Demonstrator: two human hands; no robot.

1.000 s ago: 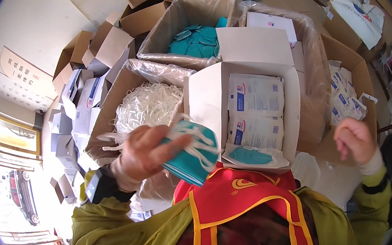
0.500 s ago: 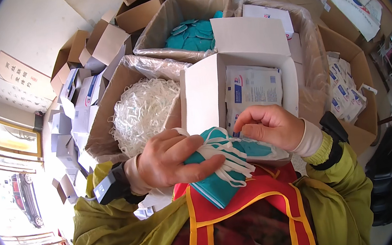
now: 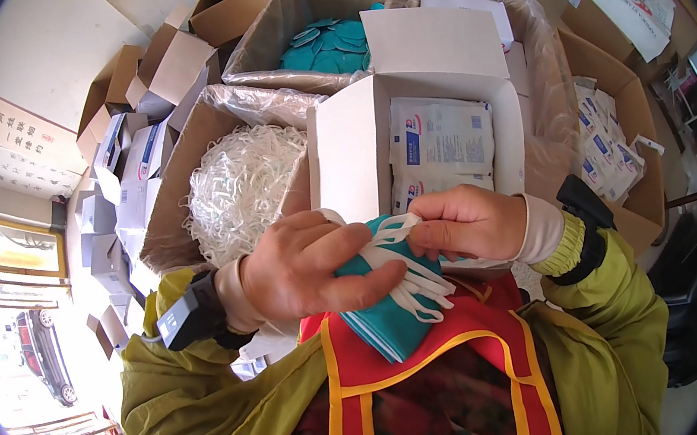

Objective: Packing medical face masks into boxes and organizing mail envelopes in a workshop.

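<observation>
My left hand (image 3: 307,266) is closed around a stack of flat, folded teal face masks (image 3: 388,326) with white straps. Loose straps (image 3: 418,291) fan out over its upper side, between my fingers. With thumb and forefinger, my right hand (image 3: 471,224) pinches one white strap (image 3: 393,228) at the stack's upper right corner. Just beyond my hands stands an open white carton (image 3: 349,148) holding printed white packets (image 3: 443,141). Behind my left hand lies a tangled heap of white straps (image 3: 249,186) in a plastic-lined box. My fingers cover part of the stack.
A lined box (image 3: 259,59) of teal pieces (image 3: 327,46) is at the back. On the right, a brown box (image 3: 637,121) holds more white packets (image 3: 608,133). Empty-looking cartons (image 3: 127,153) pile up on the left. A red apron (image 3: 348,357) with yellow edging covers my lap.
My right hand has moved left and slightly down to the stack and now grips a strap, where before its fingers were curled apart from it. The left hand keeps its hold.
</observation>
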